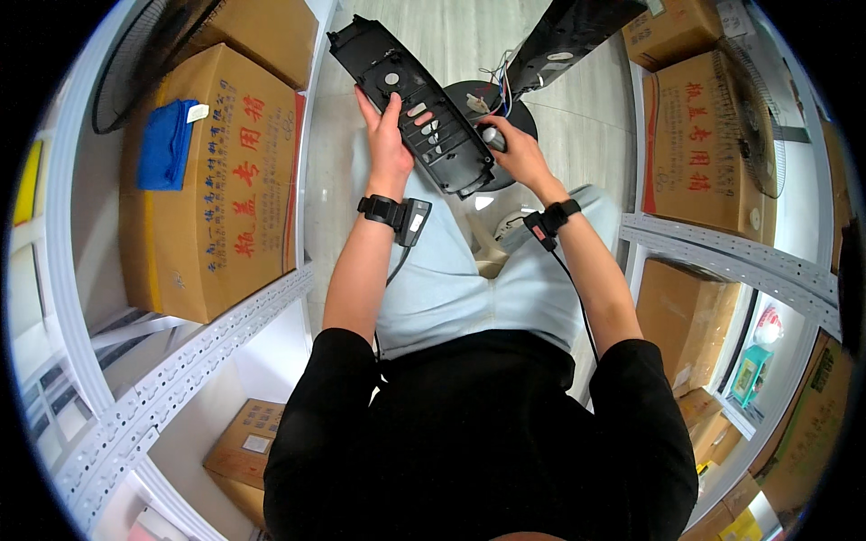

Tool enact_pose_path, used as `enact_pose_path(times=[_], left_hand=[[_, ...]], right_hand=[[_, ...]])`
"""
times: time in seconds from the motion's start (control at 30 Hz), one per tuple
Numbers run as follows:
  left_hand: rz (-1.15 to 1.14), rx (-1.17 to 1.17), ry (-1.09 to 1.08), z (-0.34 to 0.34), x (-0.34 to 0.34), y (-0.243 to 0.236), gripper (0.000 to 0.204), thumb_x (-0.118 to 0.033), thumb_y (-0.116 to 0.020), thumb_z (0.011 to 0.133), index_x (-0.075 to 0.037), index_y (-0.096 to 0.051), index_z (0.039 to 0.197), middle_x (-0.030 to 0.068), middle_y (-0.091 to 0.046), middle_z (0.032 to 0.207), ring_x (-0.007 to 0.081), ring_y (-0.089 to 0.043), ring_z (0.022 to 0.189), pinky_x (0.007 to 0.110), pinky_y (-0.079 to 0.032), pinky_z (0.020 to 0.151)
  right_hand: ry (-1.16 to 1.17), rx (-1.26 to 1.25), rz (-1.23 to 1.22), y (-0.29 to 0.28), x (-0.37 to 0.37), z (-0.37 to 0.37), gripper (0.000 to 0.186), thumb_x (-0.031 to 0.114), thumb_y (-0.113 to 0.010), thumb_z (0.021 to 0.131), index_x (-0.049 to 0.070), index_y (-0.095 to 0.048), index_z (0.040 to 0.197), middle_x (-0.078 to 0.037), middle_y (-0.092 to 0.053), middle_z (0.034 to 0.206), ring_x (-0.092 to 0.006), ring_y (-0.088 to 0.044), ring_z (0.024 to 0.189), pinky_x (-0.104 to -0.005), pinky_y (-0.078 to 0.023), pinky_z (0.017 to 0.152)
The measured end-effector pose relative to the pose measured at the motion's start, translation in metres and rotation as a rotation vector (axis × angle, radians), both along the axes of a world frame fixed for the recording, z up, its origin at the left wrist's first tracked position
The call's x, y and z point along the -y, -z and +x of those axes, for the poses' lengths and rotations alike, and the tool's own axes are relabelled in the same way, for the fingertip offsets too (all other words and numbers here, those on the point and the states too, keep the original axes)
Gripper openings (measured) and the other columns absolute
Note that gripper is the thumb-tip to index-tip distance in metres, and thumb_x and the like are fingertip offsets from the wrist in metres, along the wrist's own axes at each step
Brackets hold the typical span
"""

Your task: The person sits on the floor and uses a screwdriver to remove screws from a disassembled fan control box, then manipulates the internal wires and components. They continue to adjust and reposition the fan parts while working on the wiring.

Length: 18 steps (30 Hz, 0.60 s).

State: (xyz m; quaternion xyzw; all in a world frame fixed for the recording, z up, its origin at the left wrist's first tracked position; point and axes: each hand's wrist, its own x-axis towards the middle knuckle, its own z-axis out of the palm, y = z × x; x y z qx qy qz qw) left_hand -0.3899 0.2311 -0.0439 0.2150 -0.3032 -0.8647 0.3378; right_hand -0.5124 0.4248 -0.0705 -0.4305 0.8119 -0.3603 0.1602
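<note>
A long black plastic panel (424, 144) with ribs and small oval pads is tilted diagonally in my left hand (388, 135), thumb on its face and fingers round its left edge. My right hand (519, 158), fingers curled, grips a small silver-grey cylindrical object (492, 138) at the panel's right edge; I cannot tell whether it is attached. Behind them are a round black base (465, 92), loose wires (502, 79) with a pale connector, and a tall glossy black column (577, 36) leaning toward the upper right.
Metal shelving (726, 251) flanks me on both sides, holding cardboard boxes (216, 225). A blue cloth (162, 144) hangs on the left box. Black wire fan grilles (762, 158) stand at both upper sides. My legs (415, 288) are below the panel, on a pale floor (577, 135).
</note>
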Motion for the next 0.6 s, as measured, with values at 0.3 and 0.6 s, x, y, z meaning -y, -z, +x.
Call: enact_pose_path(times=[0.3, 0.6], left_hand=[[-0.021, -0.038, 0.066, -0.002, 0.001, 0.006, 0.075, -0.009, -0.052, 0.098, -0.029, -0.006, 0.153, 0.0062, -0.043, 0.135, 0.0248, -0.058, 0.101, 0.043, -0.058, 0.075], [0.049, -0.058, 0.092, -0.009, -0.001, 0.003, 0.074, -0.009, -0.052, 0.097, -0.031, -0.007, 0.152, 0.0069, -0.046, 0.131, 0.0247, -0.059, 0.098, 0.042, -0.058, 0.072]], right_hand=[[0.015, -0.081, -0.003, 0.022, 0.033, -0.011, 0.050, 0.009, -0.067, 0.080, 0.017, -0.052, 0.127, -0.014, -0.062, 0.118, -0.0371, -0.060, 0.104, -0.0408, -0.050, 0.085], [0.229, -0.111, -0.172, -0.017, 0.000, -0.025, 0.035, 0.013, -0.069, 0.079, 0.014, -0.063, 0.113, -0.014, -0.067, 0.104, -0.0336, -0.064, 0.099, -0.0383, -0.051, 0.084]])
